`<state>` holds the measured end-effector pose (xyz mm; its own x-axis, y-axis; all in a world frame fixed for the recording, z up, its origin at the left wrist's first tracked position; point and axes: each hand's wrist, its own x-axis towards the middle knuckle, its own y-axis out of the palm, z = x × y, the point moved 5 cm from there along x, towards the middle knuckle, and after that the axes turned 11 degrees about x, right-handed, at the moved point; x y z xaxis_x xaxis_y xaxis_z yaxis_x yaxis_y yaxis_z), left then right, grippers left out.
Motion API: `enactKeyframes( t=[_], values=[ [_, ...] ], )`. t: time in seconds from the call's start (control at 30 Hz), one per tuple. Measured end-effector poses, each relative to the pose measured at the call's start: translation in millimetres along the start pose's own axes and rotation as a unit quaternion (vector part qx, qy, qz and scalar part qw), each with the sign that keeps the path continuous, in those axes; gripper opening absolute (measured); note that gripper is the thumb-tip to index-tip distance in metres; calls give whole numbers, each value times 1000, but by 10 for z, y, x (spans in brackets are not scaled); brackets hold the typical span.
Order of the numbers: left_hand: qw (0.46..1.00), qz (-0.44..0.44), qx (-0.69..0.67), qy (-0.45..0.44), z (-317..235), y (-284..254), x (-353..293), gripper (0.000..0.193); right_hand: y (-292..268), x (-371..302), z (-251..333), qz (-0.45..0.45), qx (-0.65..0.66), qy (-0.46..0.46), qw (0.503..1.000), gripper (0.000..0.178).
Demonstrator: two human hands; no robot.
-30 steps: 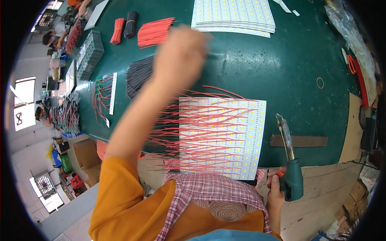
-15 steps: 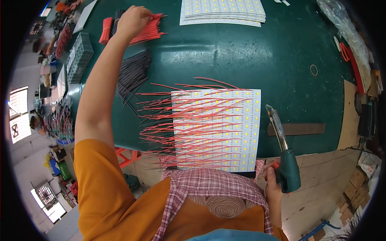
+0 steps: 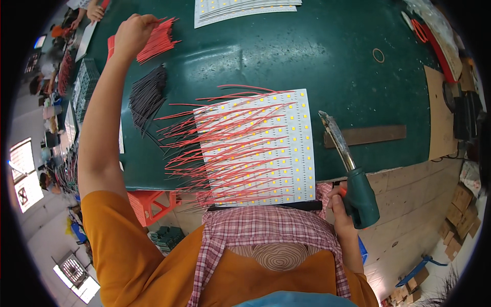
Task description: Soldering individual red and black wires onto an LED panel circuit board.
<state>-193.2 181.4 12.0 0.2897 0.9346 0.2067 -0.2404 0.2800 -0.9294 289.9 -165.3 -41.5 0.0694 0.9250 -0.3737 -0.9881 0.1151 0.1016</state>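
Observation:
My left hand (image 3: 134, 37) reaches to the far left with its fingers pinched at the edge of a pile of red wires (image 3: 158, 43); the fingertips are partly hidden. In my right hand (image 3: 341, 212), beside the table's front edge, is a soldering gun (image 3: 362, 200) with a green handle, its metal tip pointing away from me. Between my arms lies a white LED board (image 3: 303, 158) with yellow chips in rows. Many red and black wires stretch across it and hang past its left side. A fan of loose black wires (image 3: 147, 97) rests nearer me than the red pile.
A stack of white LED boards (image 3: 240, 13) sits at the far side. To the right lie a brown flat bar (image 3: 371, 135), a rubber band (image 3: 378, 55) and a red-handled tool (image 3: 419, 31). A red stool (image 3: 151, 204) stands below; another person's hand (image 3: 94, 11) shows far left.
My view has shifted, so the table's things appear further left and higher. My left hand stays at the red wires, and the soldering gun remains in my right hand.

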Motion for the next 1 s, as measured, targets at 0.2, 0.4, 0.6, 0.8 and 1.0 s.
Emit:
enactKeyframes(
  t=[0.2, 0.4, 0.6, 0.8, 1.0],
  values=[
    [916, 53, 352, 187, -495, -450, -3, 13, 5, -29, -47, 14, -33, -55, 998, 11],
    [800, 98, 514, 293, -1537, -320, -293, 9, 84, 17, -46, 46, -88, -126, 987, 22],
    [917, 45, 322, 231, -1415, -714, -212, 10, 71, -74, -213, 69, -163, -77, 981, 15],
    [958, -87, -127, 240, -2484, -1335, -1018, 21, 147, -28, -135, 115, -197, -78, 970, 24],
    [962, -88, -197, 167, -2847, -1133, -1249, 27, 263, 0, 107, 160, -318, -118, 927, 27]
  ],
)
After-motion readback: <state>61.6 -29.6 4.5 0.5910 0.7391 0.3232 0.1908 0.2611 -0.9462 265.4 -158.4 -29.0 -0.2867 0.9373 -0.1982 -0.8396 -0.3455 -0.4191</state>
